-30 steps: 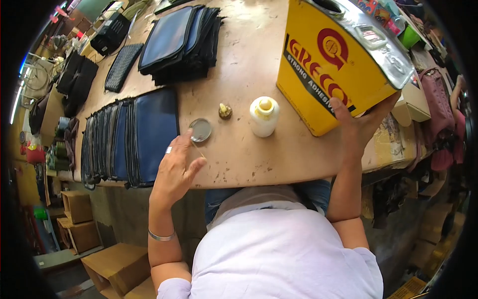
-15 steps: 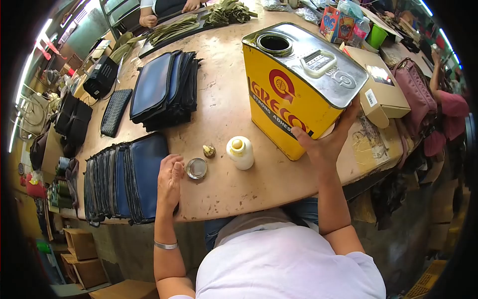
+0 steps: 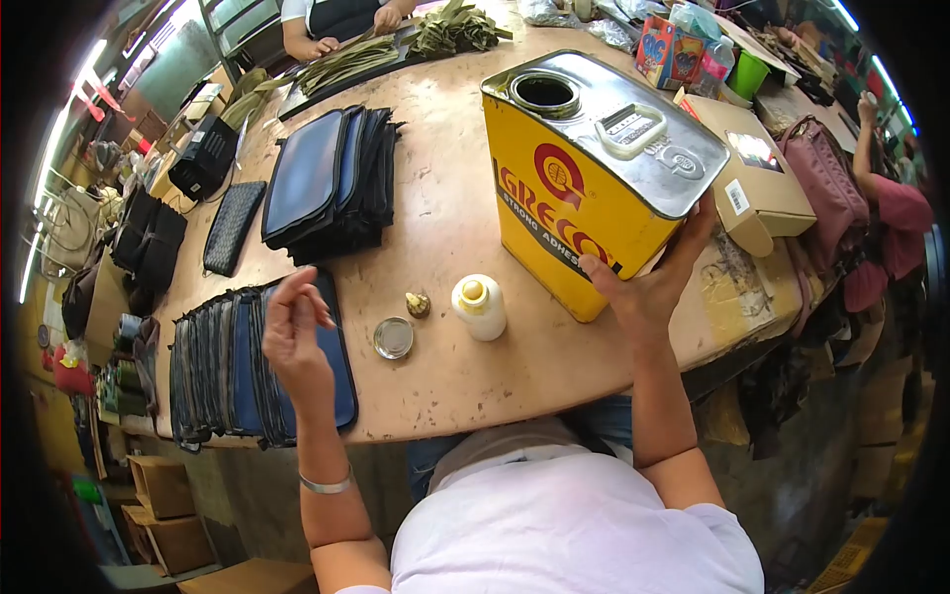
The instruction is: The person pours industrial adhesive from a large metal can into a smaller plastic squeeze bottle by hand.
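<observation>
My right hand (image 3: 648,287) grips the near right side of a large yellow adhesive tin (image 3: 564,188), thumb on its printed face. The tin stands tilted on the table, its round mouth (image 3: 545,92) uncovered. My left hand (image 3: 300,337) is raised over a row of dark blue panels (image 3: 341,366), fingers curled inward; what is in them, if anything, is hidden. Between my hands are a white squeeze bottle (image 3: 480,309) with a yellowish opening, a small stained nozzle cap (image 3: 418,304) and a round metal lid (image 3: 393,339).
More blue-black panels (image 3: 307,173) are piled farther back, beside a woven dark pouch (image 3: 235,228). A cardboard box (image 3: 757,178) lies right of the tin. Across the table (image 3: 435,223), a person's hands (image 3: 388,18) work beside green strips (image 3: 450,30).
My left hand has lifted away from the metal lid, moving left and up over the blue panels. My right hand keeps its grip on the tin. The other person's hands have shifted.
</observation>
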Demonstrator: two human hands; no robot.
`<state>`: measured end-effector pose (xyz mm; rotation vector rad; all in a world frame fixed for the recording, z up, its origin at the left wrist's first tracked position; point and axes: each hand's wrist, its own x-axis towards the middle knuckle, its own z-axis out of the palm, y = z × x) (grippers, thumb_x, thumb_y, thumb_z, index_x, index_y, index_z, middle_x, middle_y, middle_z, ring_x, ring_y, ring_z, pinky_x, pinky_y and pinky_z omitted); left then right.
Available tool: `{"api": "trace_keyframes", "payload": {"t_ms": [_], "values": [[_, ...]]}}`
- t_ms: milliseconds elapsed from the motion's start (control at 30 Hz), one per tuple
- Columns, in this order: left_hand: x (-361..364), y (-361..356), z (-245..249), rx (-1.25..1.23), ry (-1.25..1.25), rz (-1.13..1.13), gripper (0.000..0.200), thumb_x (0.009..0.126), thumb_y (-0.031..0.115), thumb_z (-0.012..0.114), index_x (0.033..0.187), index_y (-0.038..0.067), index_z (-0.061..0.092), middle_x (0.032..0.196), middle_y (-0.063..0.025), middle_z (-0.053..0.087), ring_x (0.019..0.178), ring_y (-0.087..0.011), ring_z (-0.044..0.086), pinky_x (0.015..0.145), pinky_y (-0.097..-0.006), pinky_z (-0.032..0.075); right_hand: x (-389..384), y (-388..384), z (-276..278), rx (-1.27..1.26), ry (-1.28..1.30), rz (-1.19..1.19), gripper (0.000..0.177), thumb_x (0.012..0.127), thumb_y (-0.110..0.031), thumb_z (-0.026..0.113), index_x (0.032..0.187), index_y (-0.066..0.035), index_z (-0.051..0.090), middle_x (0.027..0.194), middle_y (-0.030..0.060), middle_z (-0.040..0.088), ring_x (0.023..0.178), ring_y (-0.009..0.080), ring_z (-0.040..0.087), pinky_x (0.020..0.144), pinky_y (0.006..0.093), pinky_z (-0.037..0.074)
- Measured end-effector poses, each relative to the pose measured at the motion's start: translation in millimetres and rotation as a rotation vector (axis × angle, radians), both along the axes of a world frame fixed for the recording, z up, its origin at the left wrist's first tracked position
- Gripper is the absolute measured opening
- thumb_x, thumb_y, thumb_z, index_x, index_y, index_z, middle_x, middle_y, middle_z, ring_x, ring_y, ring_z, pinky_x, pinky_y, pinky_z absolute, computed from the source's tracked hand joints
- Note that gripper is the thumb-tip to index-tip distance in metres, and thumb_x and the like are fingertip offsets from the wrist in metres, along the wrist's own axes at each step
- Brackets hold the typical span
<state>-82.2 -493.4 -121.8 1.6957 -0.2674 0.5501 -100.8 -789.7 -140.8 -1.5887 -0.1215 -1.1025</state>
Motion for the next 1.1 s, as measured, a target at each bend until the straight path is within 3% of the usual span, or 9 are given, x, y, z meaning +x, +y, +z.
{"api": "trace_keyframes", "payload": {"t_ms": [200,367,467,567,667,800,933,1033,1100], "values": [[-47.6,-57.9,3.8,0.268,0.008,-0.346,0.040,0.078,-0.012,0.047,0.112,0.005,0.057,0.060,0.0000,0.041,0.051,-0.0102,0.041,0.048,-0.0229,0.037,-18.1,-11.8,-4.7,-0.007,0.059,-0.051,0.112,0.050,-0.017,0.080,0.136,0.001,0.010,0.130,0.0151,0.028,0.121,0.0242,0.031,0.101,0.0363,0.028],[-61.0,-101.8,0.4,0.410,0.184,-0.602,0.059,0.081,-0.003,0.052,0.135,0.002,0.028,0.064,-0.0110,0.050,0.054,-0.0251,0.050,0.054,-0.0322,0.043,-66.4,-25.2,-8.9,-0.032,0.184,-0.128,0.113,0.049,-0.018,0.080,0.136,0.003,0.011,0.131,0.0172,0.031,0.118,0.0264,0.037,0.098,0.0375,0.033],[-58.1,-118.1,-6.2,0.399,0.180,-0.597,0.067,0.081,-0.001,0.054,0.137,0.001,0.018,0.061,-0.0049,0.044,0.051,-0.0107,0.042,0.051,-0.0231,0.038,-95.6,-40.5,-18.3,-0.138,0.193,-0.142,0.111,0.049,-0.020,0.081,0.134,0.006,0.013,0.127,0.0186,0.037,0.113,0.0268,0.044,0.096,0.0378,0.036],[-51.1,-125.8,-0.8,0.469,0.122,-0.543,0.066,0.078,0.006,0.063,0.132,0.000,0.026,0.063,-0.0053,0.049,0.050,-0.0107,0.046,0.050,-0.0231,0.040,-121.1,-56.3,-31.8,-0.248,0.169,-0.082,0.105,0.053,-0.022,0.081,0.132,0.007,0.020,0.120,0.0176,0.047,0.109,0.0255,0.049,0.097,0.0377,0.035],[-39.7,-132.1,4.3,0.470,0.141,-0.535,0.061,0.072,0.012,0.071,0.121,0.000,0.035,0.065,-0.0050,0.051,0.051,-0.0108,0.049,0.049,-0.0236,0.043,-138.6,-65.3,-34.8,-0.347,0.216,-0.009,0.072,0.061,-0.025,0.080,0.120,0.000,0.047,0.115,0.0114,0.055,0.107,0.0246,0.051,0.096,0.0366,0.035],[-35.9,-137.9,13.5,0.410,0.262,-0.627,0.057,0.065,0.015,0.077,0.105,-0.003,0.039,0.067,-0.0057,0.055,0.055,-0.0108,0.054,0.050,-0.0231,0.046,-143.3,-56.5,-12.8,-0.377,0.309,0.030,0.054,0.065,-0.028,0.078,0.110,-0.008,0.059,0.111,0.0072,0.059,0.104,0.0242,0.054,0.093,0.0354,0.038],[-35.3,-134.7,14.2,0.404,0.309,-0.609,0.055,0.063,0.015,0.078,0.098,-0.004,0.041,0.069,-0.0060,0.056,0.057,-0.0103,0.056,0.053,-0.0212,0.048,-139.5,-51.0,-5.8,-0.441,0.307,-0.002,0.052,0.065,-0.026,0.078,0.110,-0.009,0.060,0.109,0.0068,0.060,0.100,0.0236,0.056,0.090,0.0350,0.040],[-35.0,-133.2,8.9,0.359,0.255,-0.608,0.056,0.067,0.023,0.075,0.098,-0.008,0.041,0.061,-0.0117,0.056,0.053,-0.0234,0.059,0.050,-0.0312,0.047,-139.8,-49.5,1.1,-0.468,0.317,0.029,0.053,0.068,-0.029,0.076,0.114,-0.012,0.057,0.114,0.0058,0.058,0.104,0.0224,0.054,0.093,0.0354,0.038],[-33.9,-134.0,6.7,0.317,0.237,-0.650,0.055,0.067,0.024,0.075,0.096,-0.009,0.042,0.061,-0.0123,0.056,0.053,-0.0231,0.059,0.050,-0.0308,0.048,-144.6,-51.0,3.2,-0.555,0.395,0.011,0.056,0.072,-0.035,0.071,0.120,-0.013,0.052,0.121,0.0052,0.054,0.110,0.0214,0.051,0.096,0.0356,0.036]]}}
